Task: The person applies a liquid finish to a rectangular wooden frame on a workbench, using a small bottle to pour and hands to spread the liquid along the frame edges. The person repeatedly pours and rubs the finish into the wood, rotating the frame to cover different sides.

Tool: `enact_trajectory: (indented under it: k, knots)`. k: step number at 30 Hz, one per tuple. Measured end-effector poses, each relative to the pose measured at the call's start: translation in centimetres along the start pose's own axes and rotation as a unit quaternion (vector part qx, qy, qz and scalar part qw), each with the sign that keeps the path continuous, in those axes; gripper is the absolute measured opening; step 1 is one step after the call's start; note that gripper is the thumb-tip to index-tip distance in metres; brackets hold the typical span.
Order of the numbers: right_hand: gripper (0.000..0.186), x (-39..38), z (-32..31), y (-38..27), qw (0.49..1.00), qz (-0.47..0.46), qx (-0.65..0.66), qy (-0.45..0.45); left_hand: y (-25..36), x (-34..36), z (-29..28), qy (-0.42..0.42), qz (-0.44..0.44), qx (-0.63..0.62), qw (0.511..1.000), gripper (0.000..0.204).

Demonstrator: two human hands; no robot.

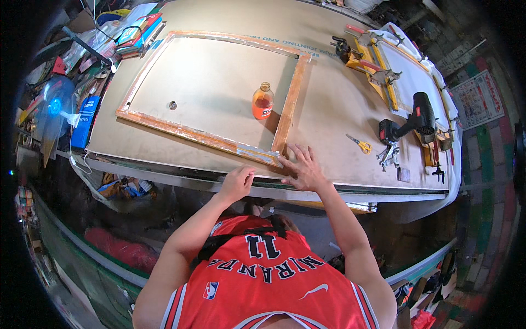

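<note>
A wooden frame [292, 98], worn orange-brown with pale patches, lies flat on the table. My right hand [303, 170] is at its near right corner, fingers spread and stretched out, fingertips at the wood. To the left, my left hand [236, 184] is closed at the table's front edge, thumb against curled fingers; whether anything small is pinched there is hidden. Inside the frame stands an uncapped glass bottle [263, 102] with an orange label and dark contents. A small round cap [172, 105] lies inside the frame too, farther left.
Yellow-handled scissors [361, 145], a black heat gun [419, 118] and a small dark block [404, 175] lie to the right. Beyond them, several clamps [383, 77] grip a white panel. A blue box [85, 122] and a fan [55, 106] crowd the left edge.
</note>
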State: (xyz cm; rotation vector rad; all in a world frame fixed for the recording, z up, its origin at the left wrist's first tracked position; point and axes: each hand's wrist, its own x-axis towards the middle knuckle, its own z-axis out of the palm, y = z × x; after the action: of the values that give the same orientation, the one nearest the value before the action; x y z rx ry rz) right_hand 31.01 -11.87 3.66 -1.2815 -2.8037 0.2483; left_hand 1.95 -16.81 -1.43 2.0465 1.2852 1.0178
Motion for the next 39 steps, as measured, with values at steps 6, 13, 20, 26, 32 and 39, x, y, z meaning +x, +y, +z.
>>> enact_trajectory:
  k: [6, 13, 20, 26, 32, 39]
  knots:
    - [0.077, -0.3, 0.4, 0.6, 0.999, -0.042, 0.011, -0.018, 0.1, 0.1, 0.3, 0.008, 0.004, 0.006, 1.000, 0.016]
    - [0.078, -0.7, 0.0, 1.0, 0.996, -0.070, 0.038, -0.030, -0.1, 0.5, -0.2, 0.003, 0.001, 0.002, 1.000, 0.017]
    - [0.078, -0.1, -0.1, 0.3, 0.999, -0.008, 0.044, 0.000, -0.6, 0.8, -0.5, 0.003, -0.011, -0.002, 1.000, 0.016]
    - [0.077, 0.7, 0.2, 0.0, 1.000, 0.005, 0.021, 0.009, -0.7, 1.0, -0.7, -0.006, -0.014, -0.001, 1.000, 0.017]
    - [0.077, 1.0, -0.3, -0.5, 0.999, -0.036, 0.023, -0.014, -0.6, 1.0, -0.8, 0.006, -0.001, 0.001, 1.000, 0.015]
    - [0.077, 1.9, 0.4, -0.7, 0.998, -0.062, 0.007, -0.027, -0.3, 0.9, -0.7, 0.003, 0.000, 0.001, 1.000, 0.015]
